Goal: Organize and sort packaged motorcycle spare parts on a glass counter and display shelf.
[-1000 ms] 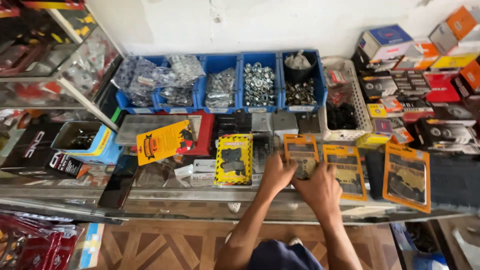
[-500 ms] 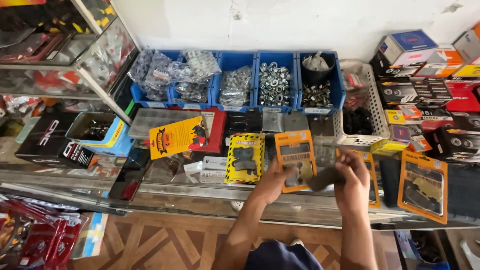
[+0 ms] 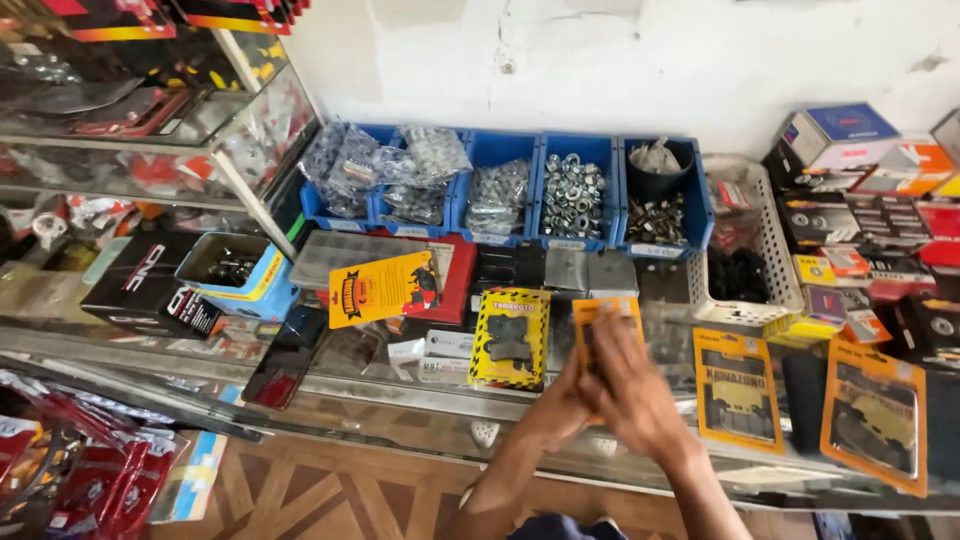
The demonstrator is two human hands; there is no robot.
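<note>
head view: both hands, left hand [image 3: 555, 410] and right hand [image 3: 630, 395], are closing blurred fingers [image 3: 600, 345] on an orange blister pack [image 3: 603, 318] above the glass bench [image 3: 400, 395]; yellow pack [image 3: 510, 338] lying just left, unhandled.

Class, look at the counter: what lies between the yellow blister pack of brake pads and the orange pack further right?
In the head view, both hands, left hand and right hand, meet over an orange card pack, between the yellow blister pack and the orange pack.
</note>
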